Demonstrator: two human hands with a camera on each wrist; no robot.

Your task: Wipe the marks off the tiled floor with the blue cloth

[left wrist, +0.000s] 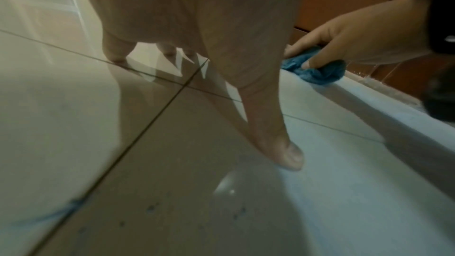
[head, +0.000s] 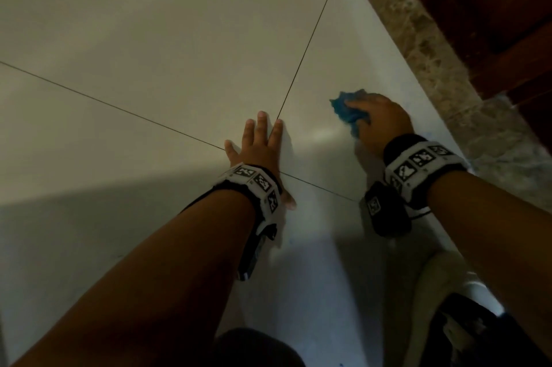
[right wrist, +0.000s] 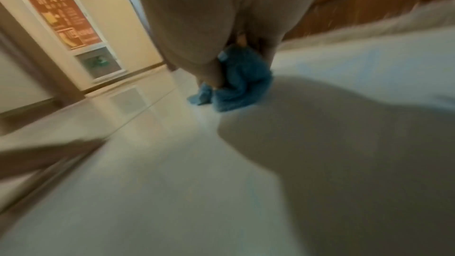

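Mid-wipe. Right hand (head: 379, 121) grips bunched cloth (head: 348, 111), pressed to floor (head: 179, 38) at 2 o'clock, beside stone border (head: 433, 68). Left hand (head: 257, 145) flat, fingers straight, bracing on tile joint. Next, likely: blue marks (left wrist: 150, 207) at 6 o'clock.

The head camera looks steeply down on the tiled floor (head: 167, 38) from above both forearms. Each wrist camera sits low, close to the tiles, facing forward under its palm. All three views share the blue cloth (head: 348, 111) beside the stone border (head: 433, 68).
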